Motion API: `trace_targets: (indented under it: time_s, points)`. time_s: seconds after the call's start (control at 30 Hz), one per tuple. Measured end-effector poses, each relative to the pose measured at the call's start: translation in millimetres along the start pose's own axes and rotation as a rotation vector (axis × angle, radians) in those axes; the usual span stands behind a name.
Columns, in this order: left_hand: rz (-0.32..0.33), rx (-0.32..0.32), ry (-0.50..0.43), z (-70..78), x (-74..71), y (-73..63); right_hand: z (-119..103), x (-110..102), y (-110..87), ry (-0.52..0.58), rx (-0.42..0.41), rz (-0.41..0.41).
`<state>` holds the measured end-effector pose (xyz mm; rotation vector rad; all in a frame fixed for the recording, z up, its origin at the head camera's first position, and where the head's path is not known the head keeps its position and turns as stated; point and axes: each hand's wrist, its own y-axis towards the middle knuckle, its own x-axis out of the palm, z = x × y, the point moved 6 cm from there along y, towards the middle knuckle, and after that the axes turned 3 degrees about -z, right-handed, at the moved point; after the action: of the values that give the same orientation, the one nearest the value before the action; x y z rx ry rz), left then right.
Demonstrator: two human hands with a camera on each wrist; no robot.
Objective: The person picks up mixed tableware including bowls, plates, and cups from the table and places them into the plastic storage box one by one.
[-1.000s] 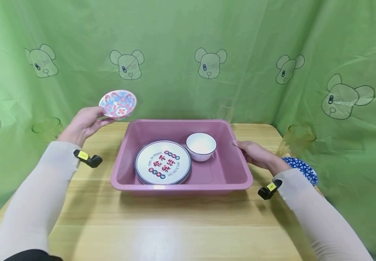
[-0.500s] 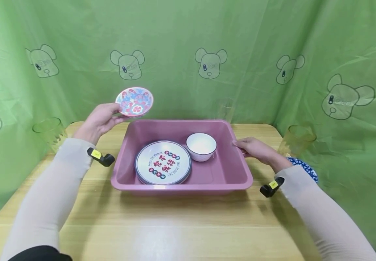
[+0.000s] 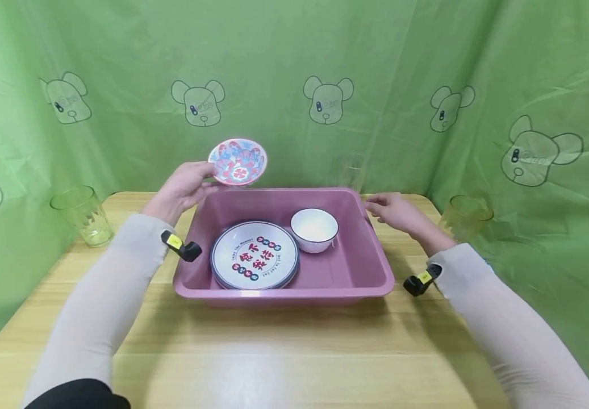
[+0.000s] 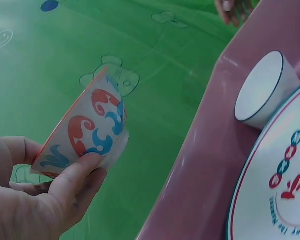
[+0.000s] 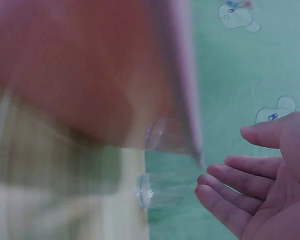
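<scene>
My left hand (image 3: 184, 184) grips a small bowl (image 3: 238, 162) with a pink, red and blue pattern, holding it tilted above the back left corner of the pink basin (image 3: 366, 291). In the left wrist view, thumb and fingers pinch the patterned bowl (image 4: 87, 127) by its rim and side. My right hand (image 3: 393, 213) is beside the basin's right rim, holding nothing. The right wrist view shows its fingers (image 5: 245, 180) apart and nearly straight. Inside the basin lie round plates (image 3: 255, 255) with red lettering, stacked, and a white bowl (image 3: 314, 227) with a dark rim.
A clear yellowish glass (image 3: 82, 216) stands at the table's left edge. Another yellowish glass (image 3: 465, 216) is at the right, behind my right forearm. A clear glass (image 3: 353, 170) stands behind the basin. Green curtains (image 3: 274, 51) surround the wooden table (image 3: 274, 363).
My left hand has carried the patterned bowl rightward, from left of the basin to its back rim. My right hand has let go of the basin's right rim and moved slightly back.
</scene>
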<state>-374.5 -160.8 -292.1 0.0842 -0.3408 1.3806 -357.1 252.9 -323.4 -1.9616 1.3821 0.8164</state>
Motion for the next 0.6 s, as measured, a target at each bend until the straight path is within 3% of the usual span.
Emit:
trace_targets:
  time_s: [0.27, 0.6]
  points:
    - [-0.002, -0.008, 0.061, -5.1, 24.4, 7.7, -27, -10, 8.6, 0.018, -0.019, 0.081]
    - [-0.052, -0.024, 0.053, -18.9, 50.3, 20.1, -48, -4, 20.8, 0.259, 0.016, 0.082]
